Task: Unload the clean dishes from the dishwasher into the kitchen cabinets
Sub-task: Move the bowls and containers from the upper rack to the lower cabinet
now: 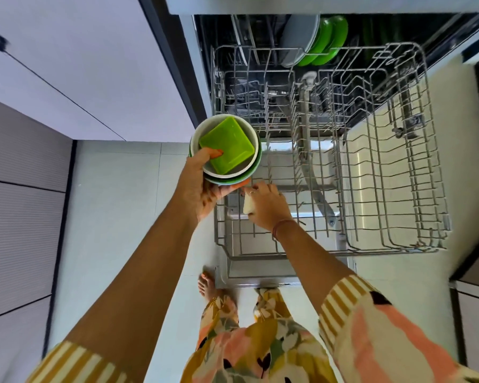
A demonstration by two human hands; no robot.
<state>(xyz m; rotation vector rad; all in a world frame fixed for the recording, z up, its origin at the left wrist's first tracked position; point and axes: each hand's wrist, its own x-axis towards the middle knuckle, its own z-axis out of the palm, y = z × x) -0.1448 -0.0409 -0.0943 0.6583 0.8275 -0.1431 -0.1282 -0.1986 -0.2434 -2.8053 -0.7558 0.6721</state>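
Pale item [248,205] under right hand [266,207] unidentifiable.

Pale tiled floor [116,205] beside flat lilac cabinet fronts [75,51], brightly lit.

Short sleeves [343,302] with yellow-white striped cuffs; floral garment [260,349] in pink, mustard, black; thin bracelet [281,226] on right wrist; feet [206,284] bare.
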